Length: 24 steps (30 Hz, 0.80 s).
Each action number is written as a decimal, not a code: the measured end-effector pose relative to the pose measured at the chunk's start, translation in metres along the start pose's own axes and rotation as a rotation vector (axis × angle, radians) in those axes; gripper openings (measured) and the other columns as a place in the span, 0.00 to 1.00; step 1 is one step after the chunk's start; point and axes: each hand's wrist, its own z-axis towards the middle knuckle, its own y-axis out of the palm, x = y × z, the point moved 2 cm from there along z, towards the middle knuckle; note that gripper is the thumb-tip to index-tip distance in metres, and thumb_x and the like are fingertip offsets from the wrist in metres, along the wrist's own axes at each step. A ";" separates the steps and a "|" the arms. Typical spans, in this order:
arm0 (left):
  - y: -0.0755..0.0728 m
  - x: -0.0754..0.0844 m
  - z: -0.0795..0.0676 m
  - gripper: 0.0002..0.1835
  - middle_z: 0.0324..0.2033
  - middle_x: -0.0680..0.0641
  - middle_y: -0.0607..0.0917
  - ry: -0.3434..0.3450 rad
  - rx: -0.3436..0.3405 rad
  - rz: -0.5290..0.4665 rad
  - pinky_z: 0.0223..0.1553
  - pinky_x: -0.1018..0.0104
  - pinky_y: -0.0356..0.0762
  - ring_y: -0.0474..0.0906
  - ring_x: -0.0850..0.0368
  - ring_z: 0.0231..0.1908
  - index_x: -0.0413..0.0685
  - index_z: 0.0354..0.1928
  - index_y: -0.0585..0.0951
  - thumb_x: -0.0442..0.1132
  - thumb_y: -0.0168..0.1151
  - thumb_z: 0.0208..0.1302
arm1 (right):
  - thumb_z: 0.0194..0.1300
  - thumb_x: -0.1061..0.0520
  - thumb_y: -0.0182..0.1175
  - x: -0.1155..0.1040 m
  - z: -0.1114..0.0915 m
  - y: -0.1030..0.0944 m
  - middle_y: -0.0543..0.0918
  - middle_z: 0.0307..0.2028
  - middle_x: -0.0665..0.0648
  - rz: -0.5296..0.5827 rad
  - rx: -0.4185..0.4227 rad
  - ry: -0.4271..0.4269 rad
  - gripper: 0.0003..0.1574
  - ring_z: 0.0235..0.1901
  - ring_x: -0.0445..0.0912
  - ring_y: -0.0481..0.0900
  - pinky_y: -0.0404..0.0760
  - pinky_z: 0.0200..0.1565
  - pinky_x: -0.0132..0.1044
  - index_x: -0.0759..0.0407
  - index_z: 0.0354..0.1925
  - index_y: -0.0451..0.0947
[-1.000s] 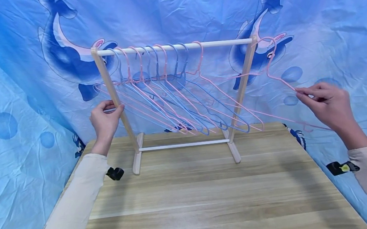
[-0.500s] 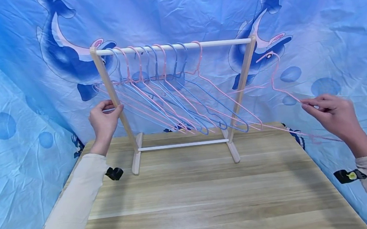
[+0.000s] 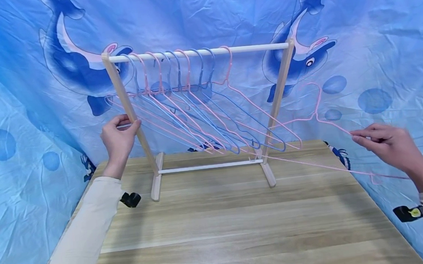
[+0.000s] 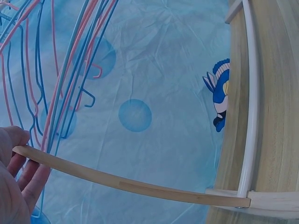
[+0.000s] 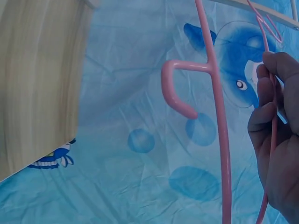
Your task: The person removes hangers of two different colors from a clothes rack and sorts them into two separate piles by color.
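My left hand (image 3: 118, 136) grips the left wooden post (image 3: 127, 101) of a small garment rack, thumb in front and fingers behind, as the left wrist view also shows. On the rack's white top rod (image 3: 253, 48) hang several pink and blue hangers (image 3: 231, 86), bunched toward the left. Off to the right of the rack, my right hand (image 3: 390, 141) pinches the sloping shoulder of a pink hanger (image 3: 333, 124). Its hook stands upward, clear of the rod. A small pink side hook (image 5: 175, 88) on the hanger's lower bar shows large in the right wrist view.
The rack's feet (image 3: 269, 174) stand near the back edge of the wooden table (image 3: 219, 223), joined by a white lower rod (image 3: 210, 166). A blue curtain (image 3: 397, 48) with dolphin prints hangs behind and at both sides.
My right hand has moved down and slightly right with the pink hanger, whose hook has dropped from rod height to well below it. The left hand stays on the post.
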 end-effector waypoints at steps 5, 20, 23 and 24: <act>0.000 0.001 -0.001 0.20 0.45 0.43 0.87 -0.001 -0.011 0.001 0.35 0.80 0.78 0.87 0.49 0.43 0.43 0.54 0.86 0.48 0.70 0.66 | 0.60 0.73 0.68 0.006 -0.012 0.002 0.79 0.28 0.42 0.022 -0.040 0.044 0.14 0.25 0.36 0.65 0.62 0.23 0.30 0.63 0.44 0.89; 0.000 -0.002 0.000 0.21 0.45 0.44 0.87 -0.006 -0.008 0.009 0.36 0.80 0.79 0.83 0.70 0.36 0.45 0.54 0.86 0.50 0.71 0.65 | 0.61 0.76 0.65 0.015 -0.044 0.008 0.80 0.27 0.43 0.109 -0.175 0.048 0.18 0.23 0.37 0.69 0.68 0.23 0.30 0.60 0.45 0.89; 0.000 -0.002 0.000 0.21 0.45 0.44 0.87 -0.005 -0.006 0.008 0.36 0.80 0.79 0.82 0.70 0.36 0.45 0.54 0.86 0.50 0.71 0.65 | 0.63 0.75 0.65 0.017 -0.051 0.009 0.80 0.26 0.44 0.135 -0.200 0.095 0.18 0.22 0.38 0.69 0.67 0.23 0.32 0.59 0.46 0.89; 0.000 -0.002 -0.001 0.20 0.45 0.44 0.87 -0.004 -0.006 0.008 0.36 0.80 0.79 0.82 0.70 0.36 0.45 0.54 0.86 0.50 0.71 0.66 | 0.63 0.75 0.64 0.017 -0.053 0.009 0.80 0.26 0.44 0.144 -0.210 0.099 0.18 0.22 0.39 0.69 0.68 0.23 0.32 0.60 0.47 0.89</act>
